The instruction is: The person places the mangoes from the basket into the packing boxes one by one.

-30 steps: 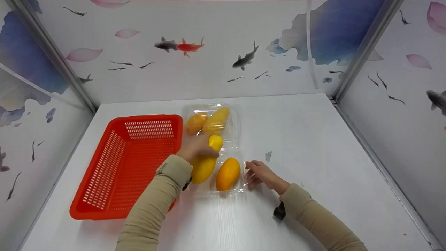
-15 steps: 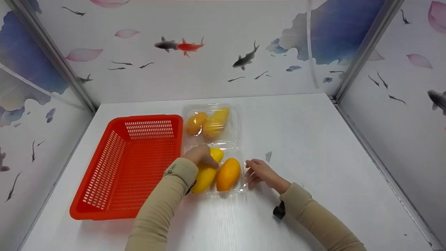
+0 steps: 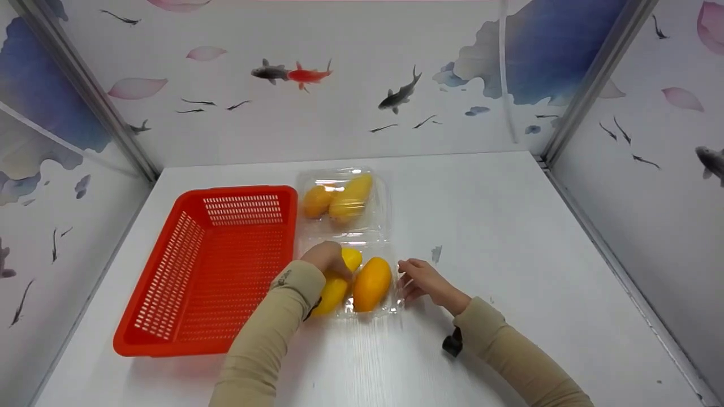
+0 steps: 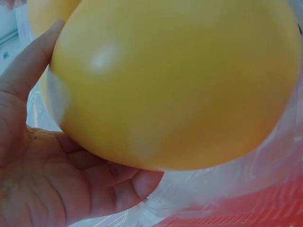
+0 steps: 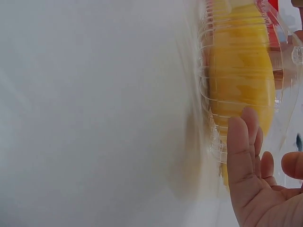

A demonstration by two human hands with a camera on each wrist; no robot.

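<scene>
My left hand (image 3: 326, 257) grips a yellow mango (image 3: 331, 298) from above, in the near half of a clear plastic clamshell box (image 3: 383, 226) that lies unfolded. In the left wrist view the thumb and fingers curl round this mango (image 4: 175, 90), which fills most of the picture. Just right of it in the same half is an orange-yellow mango (image 3: 372, 284). Fingers extended, my right hand (image 3: 428, 284) is at the box's right edge. The right wrist view has its fingertips by the ribbed clear wall, with a mango (image 5: 241, 66) behind it.
Two more mangoes, a rounder one (image 3: 318, 200) and a longer one (image 3: 352, 198), are in the far half of the box. Left of the box stands a red plastic basket (image 3: 226, 271). Printed panels wall in the white table (image 3: 498, 226) at the back and sides.
The left hand has come toward the near edge and down with its mango, now beside the orange-yellow one. The right hand has stayed almost still.
</scene>
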